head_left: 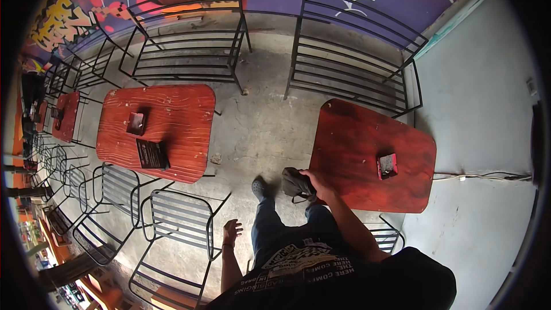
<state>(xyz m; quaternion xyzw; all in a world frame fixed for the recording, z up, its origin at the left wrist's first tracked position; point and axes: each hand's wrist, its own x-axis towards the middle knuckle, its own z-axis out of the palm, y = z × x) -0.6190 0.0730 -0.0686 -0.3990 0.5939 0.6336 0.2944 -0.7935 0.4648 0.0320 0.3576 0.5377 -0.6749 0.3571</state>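
Observation:
My right hand (pixel 317 186) grips a dark grey bundle of cloth (pixel 297 182), which has a thin loop hanging at its lower end. The bundle is beside the near left corner of the right-hand red wooden table (pixel 350 138). On that table lies a small red square ashtray (pixel 387 166) with grey contents. My left hand (pixel 231 231) hangs low at my side with nothing in it, its fingers loosely apart, near a black metal chair (pixel 179 218).
Another red table (pixel 172 103) at the left carries a red ashtray (pixel 136 123) and a black stand-up card (pixel 151 154). Black slatted benches (pixel 350 66) line the painted wall. Several metal chairs stand left. A cable (pixel 482 175) runs along the pale right wall.

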